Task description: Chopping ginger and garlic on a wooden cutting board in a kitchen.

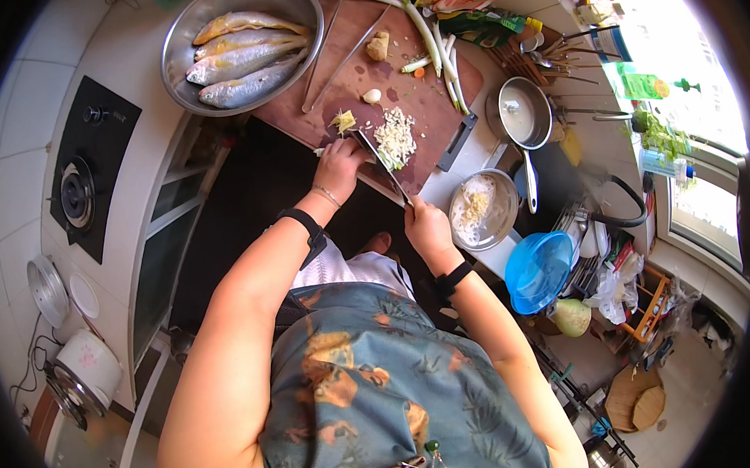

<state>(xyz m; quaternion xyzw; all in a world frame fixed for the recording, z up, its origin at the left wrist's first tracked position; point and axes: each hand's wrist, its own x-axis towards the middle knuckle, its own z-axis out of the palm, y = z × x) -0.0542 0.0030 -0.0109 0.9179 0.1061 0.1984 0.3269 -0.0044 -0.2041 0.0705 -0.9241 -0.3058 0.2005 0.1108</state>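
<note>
My right hand (428,226) grips the handle of a kitchen knife (382,164), its blade slanting away to the upper left over the near edge of a brown cutting board (320,120). Close against the blade's left side, the curled fingers of my left hand (337,168) press on a pale vegetable piece (319,152), mostly hidden beneath them. Finely chopped white bits (396,136) lie heaped right of the blade, with light green ones at the near end. Beyond the blade tip is a small pile of yellow shreds (343,121). A peeled garlic clove (371,96) sits farther back.
Whole fish fill a steel basin (177,86) overlapping the board's left. Metal tongs (342,63), ginger (377,47) and scallions (429,34) lie on the board. Rightward stand a saucepan (523,111), a steel bowl (506,228) of white noodle-like strands and a blue plastic basin (540,271).
</note>
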